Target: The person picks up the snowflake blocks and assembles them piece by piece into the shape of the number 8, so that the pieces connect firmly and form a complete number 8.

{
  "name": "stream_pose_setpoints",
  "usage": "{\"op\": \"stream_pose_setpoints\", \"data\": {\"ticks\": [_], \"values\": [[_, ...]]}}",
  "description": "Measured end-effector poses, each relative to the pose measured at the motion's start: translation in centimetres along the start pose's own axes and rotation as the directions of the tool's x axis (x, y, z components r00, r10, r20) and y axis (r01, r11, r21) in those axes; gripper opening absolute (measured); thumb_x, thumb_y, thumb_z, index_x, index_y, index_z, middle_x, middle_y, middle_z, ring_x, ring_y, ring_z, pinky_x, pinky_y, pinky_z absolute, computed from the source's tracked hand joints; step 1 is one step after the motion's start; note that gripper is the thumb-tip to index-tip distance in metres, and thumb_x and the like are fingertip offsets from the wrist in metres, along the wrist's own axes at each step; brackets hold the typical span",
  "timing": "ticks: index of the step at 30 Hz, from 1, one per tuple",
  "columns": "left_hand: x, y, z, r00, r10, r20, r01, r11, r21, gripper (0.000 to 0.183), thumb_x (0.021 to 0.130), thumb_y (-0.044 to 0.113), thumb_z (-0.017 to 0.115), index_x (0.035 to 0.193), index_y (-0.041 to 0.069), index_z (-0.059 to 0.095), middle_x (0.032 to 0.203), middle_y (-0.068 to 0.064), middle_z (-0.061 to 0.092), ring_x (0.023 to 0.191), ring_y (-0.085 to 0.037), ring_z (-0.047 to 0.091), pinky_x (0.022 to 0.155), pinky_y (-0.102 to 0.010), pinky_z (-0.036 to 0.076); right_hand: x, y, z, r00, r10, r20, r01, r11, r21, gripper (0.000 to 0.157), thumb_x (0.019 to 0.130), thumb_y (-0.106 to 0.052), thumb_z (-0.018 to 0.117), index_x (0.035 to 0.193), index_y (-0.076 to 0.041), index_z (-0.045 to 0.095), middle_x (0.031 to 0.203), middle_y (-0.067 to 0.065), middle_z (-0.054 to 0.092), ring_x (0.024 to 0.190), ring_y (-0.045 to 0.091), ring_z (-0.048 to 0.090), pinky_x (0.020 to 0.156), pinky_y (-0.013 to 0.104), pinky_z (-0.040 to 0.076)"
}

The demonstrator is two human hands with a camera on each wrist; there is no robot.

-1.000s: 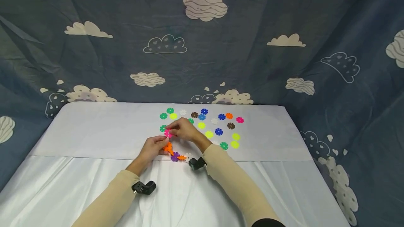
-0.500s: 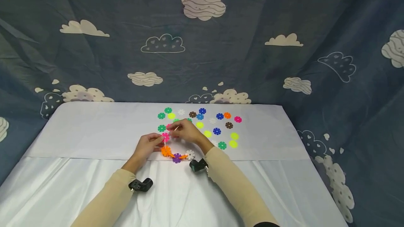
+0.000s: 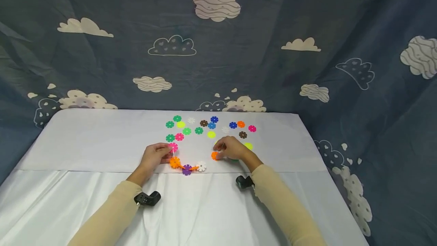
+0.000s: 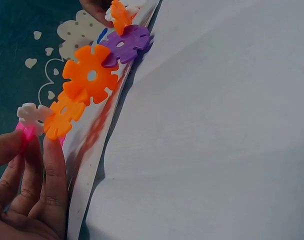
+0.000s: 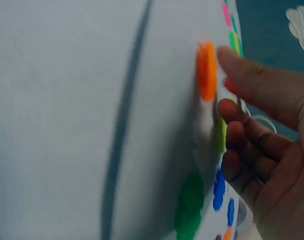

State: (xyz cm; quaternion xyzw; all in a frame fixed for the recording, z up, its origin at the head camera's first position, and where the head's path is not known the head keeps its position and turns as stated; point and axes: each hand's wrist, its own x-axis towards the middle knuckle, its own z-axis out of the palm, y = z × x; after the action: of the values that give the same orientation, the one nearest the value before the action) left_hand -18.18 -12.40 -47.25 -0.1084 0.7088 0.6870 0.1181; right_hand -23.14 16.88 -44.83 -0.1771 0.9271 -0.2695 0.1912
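My left hand (image 3: 152,159) pinches the pink interlocking disc (image 3: 173,147) at one end of a linked chain. In the left wrist view, the chain runs up from the fingers through a white disc (image 4: 33,118), a small orange disc (image 4: 65,116), a larger orange disc (image 4: 90,75) and a purple disc (image 4: 126,46). Its far end is a white disc (image 3: 201,166). My right hand (image 3: 235,150) is low over the table, right at a loose orange disc (image 3: 214,155). In the right wrist view, that hand's thumb and fingers are apart, with the blurred disc just past the thumb tip.
Several loose discs lie across the back of the white table (image 3: 102,139), among them green (image 3: 170,137), pink (image 3: 179,136), brown (image 3: 242,134) and blue (image 3: 233,125) ones. A dark cloud-print curtain (image 3: 239,67) hangs behind.
My right hand has moved away from the chain, to the right, and reached the loose orange disc. The left hand keeps its pinch on the pink disc; the chain now lies more spread out.
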Motion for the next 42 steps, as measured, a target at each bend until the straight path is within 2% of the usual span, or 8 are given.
{"op": "stream_pose_setpoints", "data": {"ticks": [6,9,12,16,19,26,37,42], "values": [[0.2,-0.3,-0.1,0.999,-0.032,-0.004,0.032,0.999,-0.03,0.028,0.099,0.012,0.054,0.12,-0.006,0.053,0.09,-0.005,0.067,0.075,-0.01,0.062,0.069,-0.021,0.057,0.4,-0.4,0.8,1.0,0.01,0.008,-0.009,0.999,-0.038,0.023,0.077,-0.008,0.081,0.092,-0.012,0.065,0.085,0.0,0.058,0.083,0.018,0.051,0.079,0.027,0.049],[0.3,-0.3,-0.1,0.999,-0.031,-0.015,0.031,0.999,-0.028,0.028,0.099,0.012,0.054,0.12,-0.006,0.053,0.091,-0.007,0.067,0.076,-0.011,0.062,0.069,-0.021,0.057,0.7,-0.4,0.8,1.0,-0.004,-0.018,0.004,1.0,0.017,0.02,0.079,-0.003,0.078,0.092,-0.01,0.065,0.083,0.002,0.058,0.08,0.018,0.052,0.074,0.027,0.049],[0.3,-0.3,-0.2,1.0,-0.028,-0.013,0.028,0.999,-0.035,0.029,0.099,0.012,0.055,0.12,-0.007,0.053,0.091,-0.006,0.068,0.076,-0.011,0.062,0.069,-0.021,0.057,1.3,-0.5,1.1,0.998,-0.012,-0.063,0.021,0.989,0.145,0.017,0.082,0.0,0.074,0.096,-0.008,0.068,0.084,0.002,0.06,0.075,0.017,0.054,0.067,0.024,0.05],[0.3,-0.3,-0.2,1.0,-0.025,-0.007,0.024,0.999,-0.045,0.029,0.098,0.012,0.056,0.12,-0.008,0.053,0.089,-0.004,0.068,0.076,-0.01,0.062,0.069,-0.021,0.057,2.6,-1.9,1.6,0.989,-0.066,-0.129,0.111,0.918,0.382,0.017,0.084,0.003,0.07,0.102,-0.001,0.07,0.089,0.009,0.065,0.069,0.02,0.063,0.064,0.028,0.055],[0.3,-0.3,-0.1,1.0,-0.021,-0.017,0.02,0.999,-0.048,0.029,0.098,0.011,0.056,0.12,-0.008,0.054,0.088,-0.004,0.068,0.075,-0.01,0.062,0.068,-0.021,0.056,3.8,-4.1,2.0,0.982,-0.127,-0.143,0.18,0.863,0.471,0.014,0.086,0.004,0.067,0.1,0.005,0.069,0.09,0.014,0.068,0.07,0.025,0.066,0.067,0.035,0.058],[0.2,-0.3,0.0,0.999,-0.023,-0.03,0.022,0.999,-0.045,0.03,0.098,0.011,0.057,0.12,-0.009,0.055,0.089,-0.006,0.068,0.074,-0.01,0.062,0.067,-0.021,0.056,6.3,-7.4,3.2,0.962,-0.219,-0.16,0.267,0.87,0.415,0.009,0.087,0.005,0.066,0.094,0.002,0.071,0.092,0.014,0.07,0.073,0.023,0.067,0.069,0.029,0.058],[0.2,-0.3,0.2,0.998,-0.043,-0.053,0.041,0.998,-0.038,0.029,0.098,0.011,0.057,0.12,-0.008,0.056,0.086,-0.006,0.068,0.071,-0.011,0.062,0.066,-0.021,0.056,7.0,-8.1,3.5,0.942,-0.304,-0.14,0.335,0.87,0.362,0.009,0.085,0.005,0.068,0.093,0.004,0.072,0.089,0.014,0.071,0.075,0.015,0.065,0.074,0.023,0.055],[0.3,-0.2,0.2,0.997,-0.046,-0.056,0.043,0.998,-0.043,0.028,0.097,0.007,0.056,0.119,-0.009,0.057,0.083,-0.006,0.068,0.068,-0.011,0.062,0.064,-0.022,0.057,7.3,-8.4,3.4,0.946,-0.301,-0.12,0.324,0.883,0.339,0.008,0.086,0.004,0.068,0.093,0.004,0.073,0.089,0.013,0.071,0.076,0.014,0.064,0.077,0.022,0.055]]}}
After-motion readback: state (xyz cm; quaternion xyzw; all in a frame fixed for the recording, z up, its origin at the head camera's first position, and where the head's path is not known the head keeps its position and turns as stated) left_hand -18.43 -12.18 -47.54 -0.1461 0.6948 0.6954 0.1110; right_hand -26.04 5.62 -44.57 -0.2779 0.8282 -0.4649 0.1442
